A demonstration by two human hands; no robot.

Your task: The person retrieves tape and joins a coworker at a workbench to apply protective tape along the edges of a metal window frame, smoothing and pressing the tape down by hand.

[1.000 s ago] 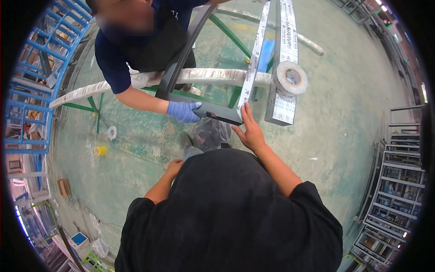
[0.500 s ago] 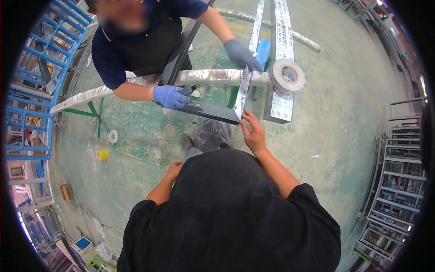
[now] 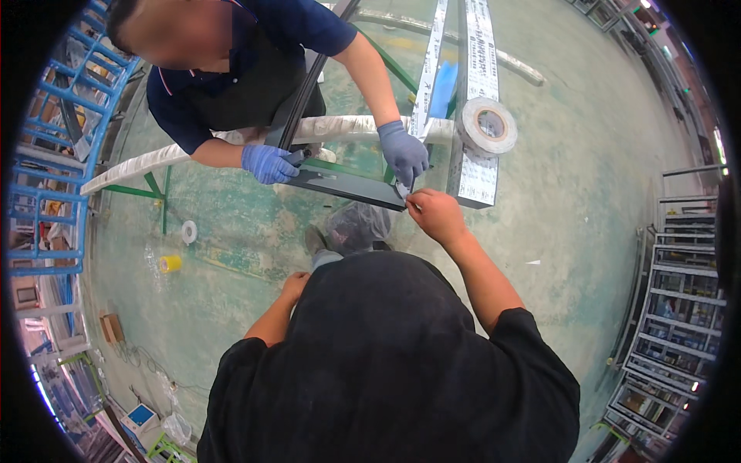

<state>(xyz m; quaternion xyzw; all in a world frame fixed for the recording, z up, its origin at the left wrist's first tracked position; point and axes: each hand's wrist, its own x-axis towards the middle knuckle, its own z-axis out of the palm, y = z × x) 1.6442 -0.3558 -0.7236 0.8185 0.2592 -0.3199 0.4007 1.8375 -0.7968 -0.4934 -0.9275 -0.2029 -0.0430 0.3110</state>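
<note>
The fingers of my right hand are pinched together at the near right corner of a dark metal frame. What sits between them is too small to make out. Printed protective film covers the frame's right-hand bar. My left hand is low beside my body, its fingers mostly hidden. Opposite me, a co-worker's gloved hand presses down on the film-covered bar close to my fingers. The co-worker's other gloved hand holds a small dark tool at the frame's left corner.
A roll of tape lies on a long film-wrapped beam to the right. Wrapped supports on green legs run beneath the frame. Clear plastic bunches near my foot. Yellow tape and a white roll lie on the floor.
My right hand has turned inward, its fingers closing at the corner. The co-worker's hand on the right bar has slid down toward the corner, and the co-worker leans farther in.
</note>
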